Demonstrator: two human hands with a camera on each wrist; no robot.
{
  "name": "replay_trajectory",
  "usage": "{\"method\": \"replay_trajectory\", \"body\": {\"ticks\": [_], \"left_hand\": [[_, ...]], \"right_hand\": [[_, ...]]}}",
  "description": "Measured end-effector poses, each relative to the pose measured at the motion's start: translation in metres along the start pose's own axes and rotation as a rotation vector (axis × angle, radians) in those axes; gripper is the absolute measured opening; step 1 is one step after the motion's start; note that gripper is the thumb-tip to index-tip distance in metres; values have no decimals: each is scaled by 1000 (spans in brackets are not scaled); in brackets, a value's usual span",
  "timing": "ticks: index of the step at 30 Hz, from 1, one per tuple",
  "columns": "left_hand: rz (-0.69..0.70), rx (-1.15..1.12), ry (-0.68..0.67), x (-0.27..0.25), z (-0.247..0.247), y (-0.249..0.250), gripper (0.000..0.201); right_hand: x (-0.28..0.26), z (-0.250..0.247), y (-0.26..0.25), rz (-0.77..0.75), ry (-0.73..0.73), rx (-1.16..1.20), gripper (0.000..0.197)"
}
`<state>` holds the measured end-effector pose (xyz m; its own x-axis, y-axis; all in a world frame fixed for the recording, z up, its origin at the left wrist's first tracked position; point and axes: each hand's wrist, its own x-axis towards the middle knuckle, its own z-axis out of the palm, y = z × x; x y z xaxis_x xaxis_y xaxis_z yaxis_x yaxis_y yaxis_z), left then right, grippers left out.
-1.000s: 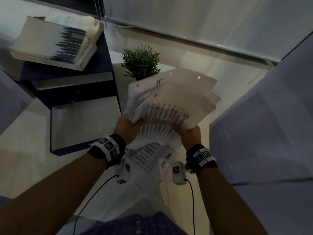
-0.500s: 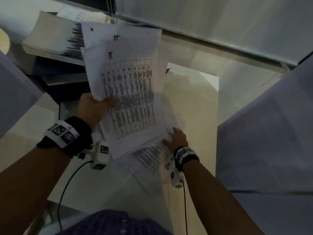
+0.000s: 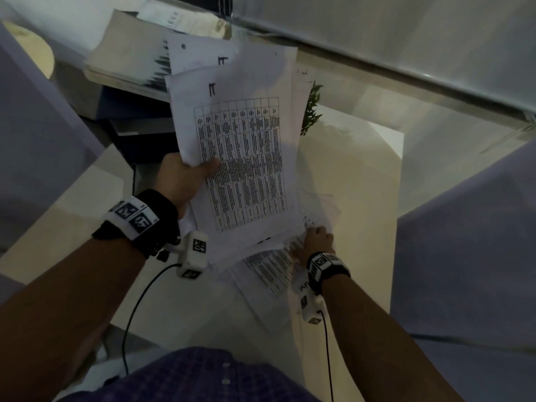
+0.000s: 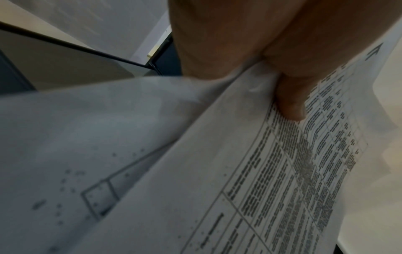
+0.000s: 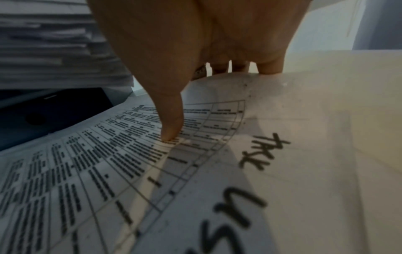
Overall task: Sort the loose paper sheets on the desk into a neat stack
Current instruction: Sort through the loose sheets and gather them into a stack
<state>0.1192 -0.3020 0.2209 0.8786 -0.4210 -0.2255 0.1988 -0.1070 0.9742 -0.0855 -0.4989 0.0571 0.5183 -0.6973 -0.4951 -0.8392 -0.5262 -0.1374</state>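
Note:
My left hand (image 3: 185, 178) grips a bundle of printed sheets (image 3: 240, 158) raised above the white desk (image 3: 356, 181), thumb on the top page's table. In the left wrist view the thumb (image 4: 291, 103) presses the top sheet (image 4: 272, 171), with other sheets fanned out beneath. Lower right, my right hand (image 3: 316, 242) holds a loose sheet (image 3: 269, 271) lying on the desk. The right wrist view shows the thumb (image 5: 172, 127) on that printed sheet (image 5: 130, 171) and the fingers curled past its far edge; handwriting marks the sheet near the wrist.
A thick pile of papers (image 3: 130, 62) sits on a dark blue cabinet (image 3: 136, 111) at the upper left. A small green plant (image 3: 311, 111) peeks out behind the raised bundle. Grey partitions (image 3: 470, 256) flank the desk on both sides.
A second ago both hands held the bundle together. Since then the left hand has swung it upright and to the left, while the right hand dropped to the sheet on the desk.

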Motion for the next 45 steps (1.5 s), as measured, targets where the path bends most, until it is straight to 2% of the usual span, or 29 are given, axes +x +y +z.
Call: {"method": "replay_trajectory", "body": {"ticks": [4,6,8,10,13,15,18,22,25,29,32,36,39,42,45], "left_hand": [[1,-7,4,-4,2,0,26],[-9,-13,-1,-6,4,0,24],[-35,-10,-5,-7,6,-2,18],[-72,-4,-13,-11,11,-8,15],[-133,-1,-42,-21,27,-25,20],[-179,36,-87,-30,43,-38,25],[-280,101,-130,-37,65,-64,32],[-422,184,-179,-44,91,-97,46],[-441,274,-192,-50,109,-121,52],[-390,534,-269,-53,115,-142,49],[-341,552,-328,-49,111,-151,47],[-336,493,-256,-42,98,-162,46],[-298,501,-223,-41,92,-168,44],[-335,413,-222,-41,96,-170,56],[-338,386,-269,-43,105,-172,63]], "right_hand": [[-3,6,0,23,-32,166,79],[-6,7,2,53,-30,220,61],[-9,4,9,44,-15,230,31],[-14,-8,23,77,44,315,21],[-25,-42,52,110,216,390,23],[-35,-70,71,106,351,425,27],[-52,-109,89,70,530,503,24],[-80,-152,102,45,740,512,37],[-96,-166,108,-1,809,617,38],[-101,-159,106,-60,737,779,28],[-92,-125,106,-25,511,796,28],[-70,-43,117,110,187,774,42],[-64,-2,124,217,61,757,67],[-64,16,113,120,2,667,73],[-62,23,95,-20,6,458,66]]}}
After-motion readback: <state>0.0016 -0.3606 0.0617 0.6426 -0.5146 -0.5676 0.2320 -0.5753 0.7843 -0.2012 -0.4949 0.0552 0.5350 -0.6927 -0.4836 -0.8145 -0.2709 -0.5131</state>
